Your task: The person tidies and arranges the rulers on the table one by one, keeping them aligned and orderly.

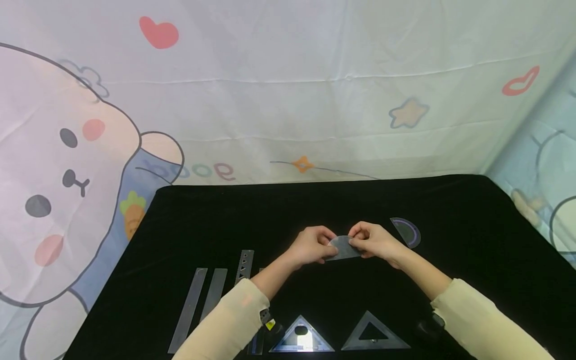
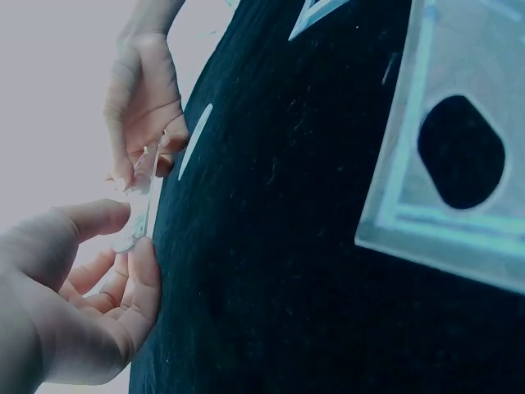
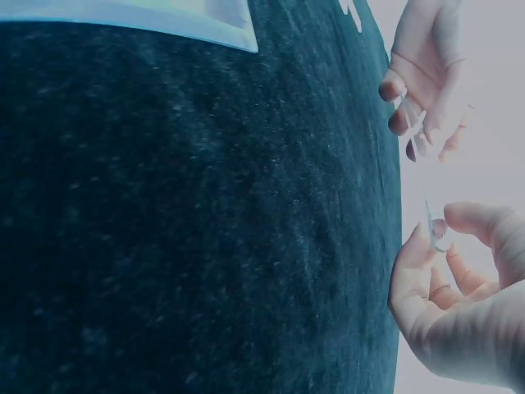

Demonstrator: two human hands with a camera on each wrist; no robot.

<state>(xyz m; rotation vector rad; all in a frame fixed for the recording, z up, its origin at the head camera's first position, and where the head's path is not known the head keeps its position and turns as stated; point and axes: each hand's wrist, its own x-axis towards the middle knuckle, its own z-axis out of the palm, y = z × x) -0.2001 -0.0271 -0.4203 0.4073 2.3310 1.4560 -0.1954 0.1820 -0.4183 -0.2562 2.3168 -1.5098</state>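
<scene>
Between both hands, a clear half-round protractor (image 1: 344,248) is held up above the black cloth, its curved edge upward in the head view. My left hand (image 1: 310,246) pinches one end between thumb and fingers. The other end is pinched by my right hand (image 1: 375,242). Seen from the left wrist, the protractor (image 2: 141,209) is nearly edge-on between the two hands. It looks pale and washed out in the right wrist view, so its markings cannot be read. A second protractor (image 1: 408,233) with a purple arc lies on the cloth beyond the right hand.
Two clear set squares, one blue-edged (image 1: 284,346) and one plain (image 1: 353,344), lie near the front. Left of them are clear rulers (image 1: 188,312) (image 1: 214,290) and a strip with cut-out shapes (image 1: 244,265), partly behind the left sleeve. A printed curtain (image 1: 288,115) hangs behind the black cloth (image 1: 216,215).
</scene>
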